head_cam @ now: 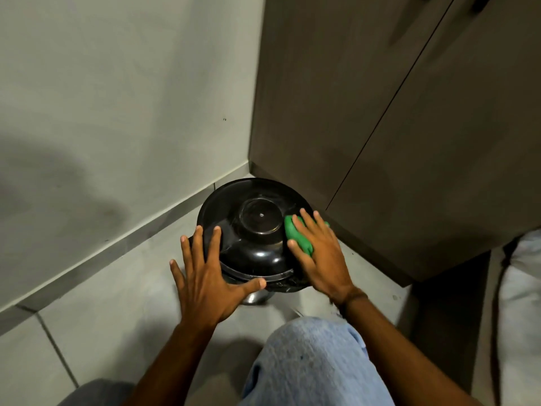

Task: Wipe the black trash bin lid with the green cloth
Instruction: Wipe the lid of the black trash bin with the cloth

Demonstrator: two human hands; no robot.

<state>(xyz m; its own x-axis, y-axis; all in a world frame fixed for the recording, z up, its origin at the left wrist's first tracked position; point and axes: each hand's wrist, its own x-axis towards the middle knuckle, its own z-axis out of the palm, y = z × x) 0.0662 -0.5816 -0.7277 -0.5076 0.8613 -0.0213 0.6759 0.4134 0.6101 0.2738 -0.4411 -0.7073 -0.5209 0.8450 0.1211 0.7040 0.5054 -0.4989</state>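
Left hand (pixel 205 273) lies flat, fingers spread, bracing the black lid's (pixel 251 227) left edge; the bin stands in the floor corner beside the cabinet (pixel 409 142). Right hand (pixel 319 253), fingers straight, presses the green cloth (pixel 294 232) on the lid's right slope. Recommended: keep the brace firm, sweep around the dome with even pressure.

- My cloth (pixel 291 230) is bright green.
- The lid (pixel 254 221) is glossy black.
- My jeans (pixel 307 361) are pale blue.
- The cabinet (pixel 380 127) is brown, the floor tiles (pixel 117 303) grey.
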